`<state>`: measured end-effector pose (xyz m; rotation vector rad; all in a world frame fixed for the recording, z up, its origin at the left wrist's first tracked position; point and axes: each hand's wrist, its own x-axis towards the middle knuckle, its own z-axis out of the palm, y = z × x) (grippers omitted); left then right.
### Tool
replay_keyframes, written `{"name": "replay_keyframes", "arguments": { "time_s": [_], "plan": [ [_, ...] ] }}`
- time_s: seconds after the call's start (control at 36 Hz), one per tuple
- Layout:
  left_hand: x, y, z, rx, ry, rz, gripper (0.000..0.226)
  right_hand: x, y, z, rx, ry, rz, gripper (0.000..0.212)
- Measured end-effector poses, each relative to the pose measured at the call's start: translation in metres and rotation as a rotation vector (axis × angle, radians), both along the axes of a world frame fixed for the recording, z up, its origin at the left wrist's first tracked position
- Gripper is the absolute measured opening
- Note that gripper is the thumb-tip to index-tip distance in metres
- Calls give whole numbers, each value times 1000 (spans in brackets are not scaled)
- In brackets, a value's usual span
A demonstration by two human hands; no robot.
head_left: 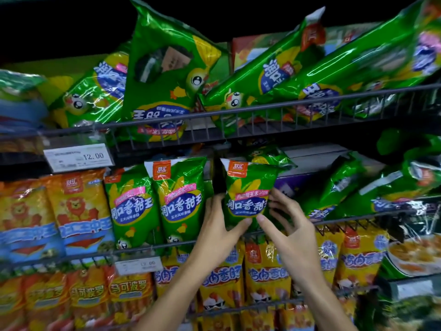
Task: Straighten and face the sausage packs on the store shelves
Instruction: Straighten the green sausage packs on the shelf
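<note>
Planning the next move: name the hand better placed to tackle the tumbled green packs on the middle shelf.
Right. The right hand is on the held pack's right edge, next to the tumbled green packs; the left hand grips the far side.

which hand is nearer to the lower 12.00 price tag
Left. The left hand grips the green pack's left edge, up and right of the lower price tag. The right hand is on the pack's far side, farther from the tag.
</note>
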<state>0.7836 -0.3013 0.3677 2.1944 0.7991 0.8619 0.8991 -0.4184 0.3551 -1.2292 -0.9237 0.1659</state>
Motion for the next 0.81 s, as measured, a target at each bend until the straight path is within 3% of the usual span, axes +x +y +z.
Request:
{"name": "replay_keyframes", "arguments": {
  "time_s": [0.22,0.44,0.64,0.81],
  "plan": [
    [0,8,2,-81,-200,-67,67,5,-4,-1,54,-29,91,57],
    [-10,-2,11,39,-376,-45,54,2,-17,5,117,-76,129,52],
    [-45,-28,52,-8,-490,-181,45,-13,-38,32,219,-195,134,73],
    [-66,-41,60,-89,-477,-319,54,-31,-49,40,13,-167,276,72]
  ]
}}
